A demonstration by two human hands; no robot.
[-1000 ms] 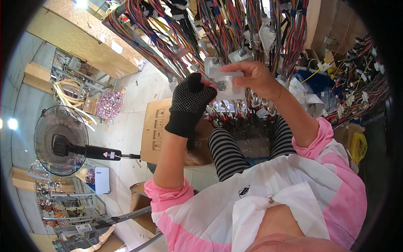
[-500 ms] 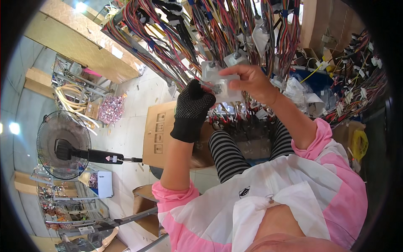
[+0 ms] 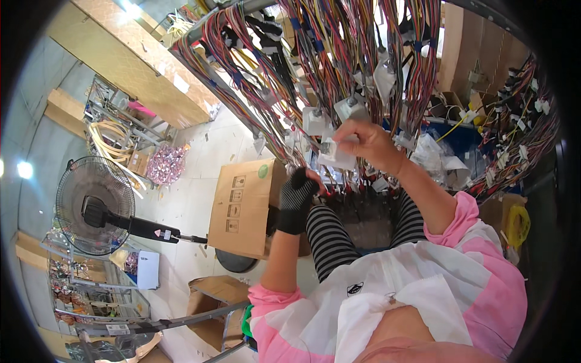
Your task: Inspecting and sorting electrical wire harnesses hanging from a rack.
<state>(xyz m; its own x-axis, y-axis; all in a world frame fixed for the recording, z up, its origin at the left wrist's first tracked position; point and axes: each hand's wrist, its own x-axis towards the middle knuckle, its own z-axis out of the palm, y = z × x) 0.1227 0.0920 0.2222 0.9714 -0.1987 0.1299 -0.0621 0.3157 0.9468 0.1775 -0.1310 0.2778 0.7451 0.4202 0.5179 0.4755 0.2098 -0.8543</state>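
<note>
My right hand (image 3: 376,148) is bare, with thumb and forefinger pinched at the upper edge of a small translucent white plastic cover (image 3: 337,155). Whether it is a bag or a stiff piece is hard to make out. My left hand (image 3: 296,192) wears a black dotted glove that leaves the fingertips bare. Its fingers are curled below and left of the cover, near the lower wire ends; what they hold is hidden. Above my hands hang thick bundles of coloured wires (image 3: 330,60). Two similar whitish covers, one at left (image 3: 315,121) and one at right (image 3: 351,109), hang on them.
A cardboard box (image 3: 239,206) stands left of my left forearm, with a black fan (image 3: 95,206) beyond it. A metal bar (image 3: 227,15) runs above the wires. More wire bundles (image 3: 514,133) and crumpled clear plastic (image 3: 439,154) lie at right. An opened carton (image 3: 215,302) sits lower left.
My left hand has come away from the plastic cover, down and to the right. My right hand stays at the cover, slightly lower. The whole view has shifted a little.
</note>
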